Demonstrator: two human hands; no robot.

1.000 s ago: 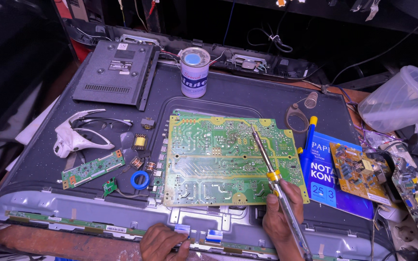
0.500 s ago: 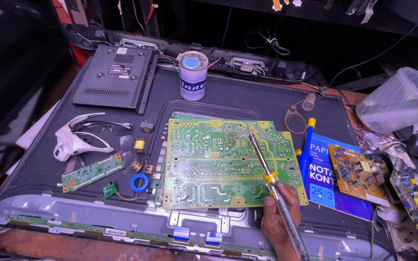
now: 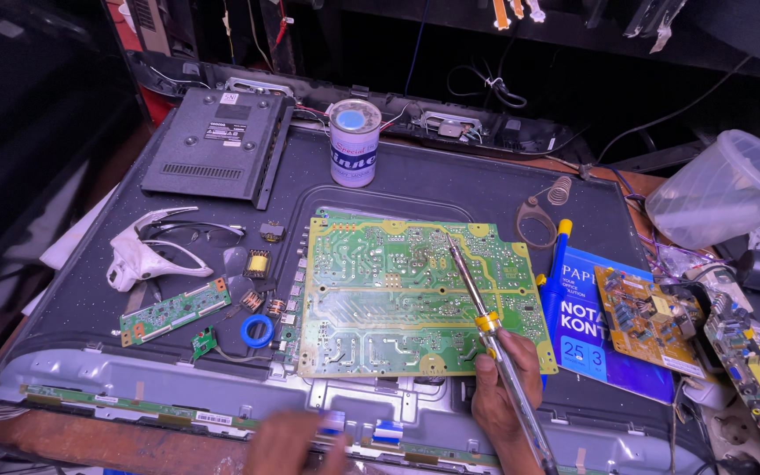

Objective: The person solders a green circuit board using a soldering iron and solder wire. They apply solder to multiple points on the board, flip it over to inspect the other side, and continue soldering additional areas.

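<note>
A large green circuit board lies solder side up on the back of a flat television panel. My right hand grips the yellow-collared handle of a soldering iron. The iron's tip rests over the upper middle of the board. My left hand is blurred at the bottom edge, beside the blue flat-cable connectors on the panel's metal strip. I cannot tell whether it holds anything.
A white and blue can and a dark grey cover sit at the back. White magnifier glasses, a narrow green board and a blue ring lie left. A blue notebook, an orange board and a plastic tub are right.
My left hand left the view half a second ago and has come back at the bottom edge, blurred. The right hand and soldering iron have stayed over the board.
</note>
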